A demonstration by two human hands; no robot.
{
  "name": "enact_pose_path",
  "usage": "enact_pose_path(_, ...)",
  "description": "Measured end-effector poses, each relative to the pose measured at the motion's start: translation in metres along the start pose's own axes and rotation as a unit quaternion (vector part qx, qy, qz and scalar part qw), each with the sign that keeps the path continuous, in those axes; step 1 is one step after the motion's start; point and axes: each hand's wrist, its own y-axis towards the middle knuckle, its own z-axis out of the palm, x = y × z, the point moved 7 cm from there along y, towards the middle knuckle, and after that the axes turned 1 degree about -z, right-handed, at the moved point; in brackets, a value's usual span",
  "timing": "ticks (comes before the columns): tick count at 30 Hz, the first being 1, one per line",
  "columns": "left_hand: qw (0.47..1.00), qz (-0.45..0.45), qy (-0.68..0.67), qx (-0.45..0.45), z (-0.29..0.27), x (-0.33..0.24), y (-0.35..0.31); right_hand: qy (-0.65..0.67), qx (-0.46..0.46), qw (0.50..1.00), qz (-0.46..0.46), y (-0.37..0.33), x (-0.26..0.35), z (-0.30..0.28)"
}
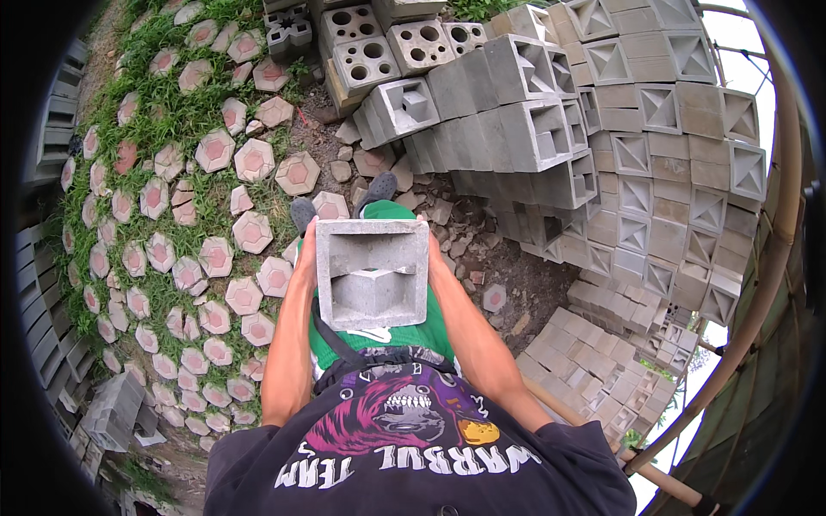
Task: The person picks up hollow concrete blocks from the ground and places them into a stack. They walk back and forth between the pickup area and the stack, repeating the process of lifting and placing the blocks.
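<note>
A square grey concrete ventilation block [374, 297] is held up in front of my body at thigh height. Its open face points up at me and shows two recesses with an angled piece between them. My left hand [309, 248] grips its left side, and my right hand [433, 246] grips the right side. Most of the fingers are hidden behind the block's edges. Below it are my green shorts [404, 344] and grey shoes [380, 187].
A tall stack of similar blocks [482, 138] rises ahead on the right, with a wall of triangle-patterned blocks [637, 193] beyond. Broken rubble [439, 215] lies near my feet. Hexagonal pavers [253, 160] sit in grass at left. Bamboo poles [779, 215] stand far right.
</note>
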Motion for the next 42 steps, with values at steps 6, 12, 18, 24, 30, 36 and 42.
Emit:
enact_pose_path(6, 0.996, -0.068, -0.053, -0.013, 0.028, 0.003, 0.027, -0.041, -0.055, 0.997, 0.042, 0.014, 0.028, -0.022)
enact_pose_path(12, 0.991, -0.093, -0.027, -0.088, 0.030, 0.042, 0.064, -0.088, 0.001, 0.992, 0.092, 0.028, 0.035, -0.058)
enact_pose_path(18, 0.977, -0.092, -0.055, -0.183, 0.054, 0.051, 0.110, -0.142, 0.001, 0.980, 0.142, 0.031, 0.079, -0.077)
enact_pose_path(24, 0.969, -0.091, -0.090, -0.213, 0.126, 0.021, 0.155, -0.059, 0.048, 0.978, 0.195, 0.068, 0.140, -0.098)
enact_pose_path(30, 0.967, -0.069, -0.094, -0.227, 0.118, 0.017, 0.264, -0.037, 0.097, 0.983, 0.154, 0.160, 0.147, -0.131)
enact_pose_path(36, 0.969, -0.002, -0.187, -0.162, 0.069, 0.009, 0.370, -0.081, 0.132, 0.985, 0.070, 0.262, 0.169, -0.098)
enact_pose_path(42, 0.977, 0.026, -0.203, -0.067, 0.057, -0.036, 0.425, -0.211, 0.110, 0.971, 0.008, 0.327, 0.180, -0.064)
